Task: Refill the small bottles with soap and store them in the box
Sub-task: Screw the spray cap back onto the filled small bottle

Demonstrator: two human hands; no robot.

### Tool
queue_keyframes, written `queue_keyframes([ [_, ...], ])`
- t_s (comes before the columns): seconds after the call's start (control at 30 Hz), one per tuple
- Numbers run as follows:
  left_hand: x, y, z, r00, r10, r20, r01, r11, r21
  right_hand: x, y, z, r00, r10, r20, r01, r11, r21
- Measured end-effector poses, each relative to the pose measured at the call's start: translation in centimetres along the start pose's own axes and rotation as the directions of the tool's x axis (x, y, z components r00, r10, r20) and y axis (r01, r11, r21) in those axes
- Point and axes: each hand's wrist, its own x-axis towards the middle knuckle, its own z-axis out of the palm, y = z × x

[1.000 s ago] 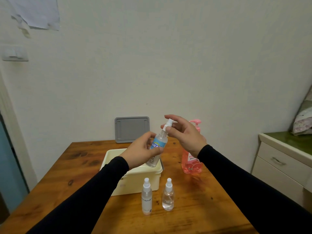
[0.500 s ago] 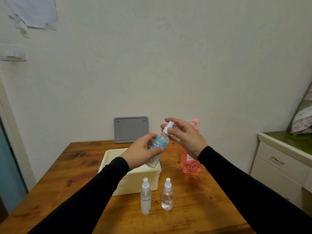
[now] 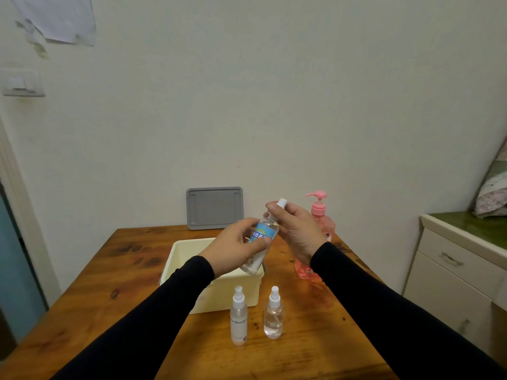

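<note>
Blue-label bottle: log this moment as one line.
left hand: grips blue-label bottle | right hand: pinches its cap | over box

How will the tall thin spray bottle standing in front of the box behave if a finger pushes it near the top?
The thin bottle is tall over a narrow base, so it will probably tip, not slide. It looks like light plastic, so a small push may be enough. The rounder bottle stands just beside it and might be struck; once down, the thin one would likely roll on the table.
</note>
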Motion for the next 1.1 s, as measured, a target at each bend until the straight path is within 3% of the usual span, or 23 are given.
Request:
queue_keyframes([
  [0.13,0.11,-0.14,-0.03,1.0,0.011,0.007,-0.011,1.0,-0.028,0.18,-0.06,0.6,0.997,0.073,0.002,-0.072,0.986,0.151],
  [0.4,0.32,-0.48,-0.27,0.999,-0.007,-0.031,0.006,0.999,-0.035,0.3,-0.08,0.95,0.995,0.099,0.012,-0.099,0.964,0.245],
  [0.63,0.29,-0.58,-0.45,0.999,-0.019,-0.035,0.018,1.0,-0.016,-0.17,-0.32,0.44,0.997,0.073,0.007,-0.073,0.997,0.037],
  [1.1,0.39,-0.58,-0.36,1.0,-0.001,-0.024,0.001,1.0,-0.003,0.24,-0.37,0.64,0.995,0.097,-0.013,-0.093,0.975,0.201],
])
